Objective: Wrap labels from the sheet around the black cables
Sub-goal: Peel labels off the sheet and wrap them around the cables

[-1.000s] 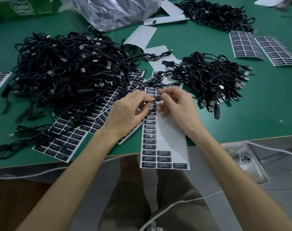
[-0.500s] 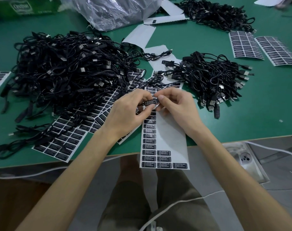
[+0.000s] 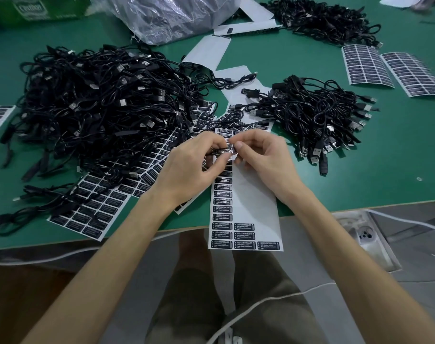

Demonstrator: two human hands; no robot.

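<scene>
Over the mostly stripped label sheet (image 3: 255,207), left hand (image 3: 186,170) and right hand (image 3: 266,161) are pinching one label (image 3: 226,150) round a cable (image 3: 214,153) — the big cable heap (image 3: 99,108) apparently awaiting its turn.

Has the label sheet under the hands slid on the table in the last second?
No. The label sheet still overhangs the near edge of the green table by the same amount, with its bottom corners in the same spots.
</scene>
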